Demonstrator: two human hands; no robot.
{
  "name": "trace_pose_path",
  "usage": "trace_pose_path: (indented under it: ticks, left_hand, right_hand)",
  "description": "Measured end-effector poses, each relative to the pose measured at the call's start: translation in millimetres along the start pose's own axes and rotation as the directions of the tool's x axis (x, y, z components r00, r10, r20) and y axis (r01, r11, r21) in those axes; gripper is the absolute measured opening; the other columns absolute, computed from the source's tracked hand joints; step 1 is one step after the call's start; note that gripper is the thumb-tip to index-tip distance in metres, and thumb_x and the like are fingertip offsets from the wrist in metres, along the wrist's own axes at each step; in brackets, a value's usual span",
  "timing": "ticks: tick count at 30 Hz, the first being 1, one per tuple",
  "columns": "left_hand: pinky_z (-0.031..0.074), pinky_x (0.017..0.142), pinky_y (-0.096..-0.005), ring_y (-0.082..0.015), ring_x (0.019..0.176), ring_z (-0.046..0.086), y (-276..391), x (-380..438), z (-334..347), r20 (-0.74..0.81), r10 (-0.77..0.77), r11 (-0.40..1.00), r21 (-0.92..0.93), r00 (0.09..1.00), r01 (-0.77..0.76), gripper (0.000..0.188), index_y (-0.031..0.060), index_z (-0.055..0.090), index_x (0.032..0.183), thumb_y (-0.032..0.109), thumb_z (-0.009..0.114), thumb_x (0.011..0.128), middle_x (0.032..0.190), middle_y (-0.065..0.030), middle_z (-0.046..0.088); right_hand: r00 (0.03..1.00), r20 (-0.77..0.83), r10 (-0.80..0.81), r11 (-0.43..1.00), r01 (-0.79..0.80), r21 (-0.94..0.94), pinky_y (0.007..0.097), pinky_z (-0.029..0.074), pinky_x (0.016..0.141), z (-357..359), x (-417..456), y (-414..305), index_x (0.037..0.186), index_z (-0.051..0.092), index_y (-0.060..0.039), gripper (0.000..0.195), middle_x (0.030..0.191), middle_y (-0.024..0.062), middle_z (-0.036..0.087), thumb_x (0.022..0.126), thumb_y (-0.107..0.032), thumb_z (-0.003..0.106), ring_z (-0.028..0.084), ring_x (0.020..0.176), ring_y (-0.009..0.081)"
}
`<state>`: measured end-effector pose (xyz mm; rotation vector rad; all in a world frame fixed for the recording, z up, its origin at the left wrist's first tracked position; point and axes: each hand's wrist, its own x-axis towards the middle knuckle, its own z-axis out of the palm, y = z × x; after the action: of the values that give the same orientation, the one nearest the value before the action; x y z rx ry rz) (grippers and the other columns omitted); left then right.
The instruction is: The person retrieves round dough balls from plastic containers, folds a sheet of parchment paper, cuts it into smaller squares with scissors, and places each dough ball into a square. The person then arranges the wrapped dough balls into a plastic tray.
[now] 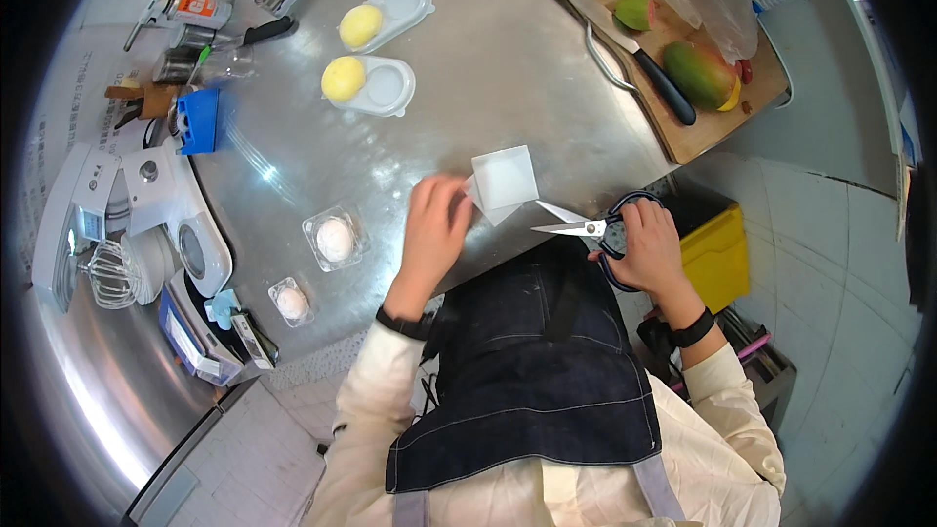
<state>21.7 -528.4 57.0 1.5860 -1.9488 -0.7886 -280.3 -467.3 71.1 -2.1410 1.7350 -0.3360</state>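
My right hand (648, 245) grips a pair of scissors (585, 228) by the dark handles, over the table's front edge. The scissor blades are parted and point left. Two white, translucent paper squares (505, 177) lie overlapped and turned against each other, just beyond the blade tips. At the left corner of the lower square are the fingertips of my left hand (435, 223). That hand is motion-blurred, so whether it pinches the paper is unclear. To its left, a whitish round ball (336, 239) sits in a clear plastic tray, with a smaller one (292, 302) nearer me.
Two clear plastic containers (388, 86) with yellow domes stand farther back. On the right, a cutting board (684, 143) carries a long knife (662, 84), a mango (695, 73) and cut fruit. A stand mixer (165, 197), whisk (117, 274) and gas torch (194, 9) line the left side.
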Motion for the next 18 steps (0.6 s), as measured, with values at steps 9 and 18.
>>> trace_pose_path:
  ticks: [9,18]
  left_hand:
    - [0.043,0.081,-0.0372,-0.0261,0.088,0.055,-17.4,46.5,31.7,0.122,0.069,0.996,0.047,0.990,-0.075,0.025,0.0064,0.064,0.096,0.015,0.077,0.076,0.092,-0.0055,0.059]
    - [0.040,0.079,-0.0350,-0.0197,0.078,0.058,-5.8,34.5,28.8,-0.037,0.338,0.930,0.166,0.941,-0.327,0.009,0.0093,0.069,0.088,0.013,0.072,0.080,0.079,-0.0004,0.064]
  right_hand:
    - [0.999,-0.041,0.029,0.999,-0.030,-0.028,0.0385,0.041,0.076,1.0,1.5,0.3,0.097,0.056,-0.0038,0.058,0.090,0.0123,0.052,0.064,-0.046,0.081,0.053,0.088,0.0320]
    - [0.996,-0.064,0.064,0.997,-0.066,-0.026,0.0385,0.041,0.075,1.9,-1.4,1.9,0.096,0.056,-0.0035,0.058,0.090,0.0122,0.052,0.065,-0.047,0.080,0.053,0.087,0.0318]
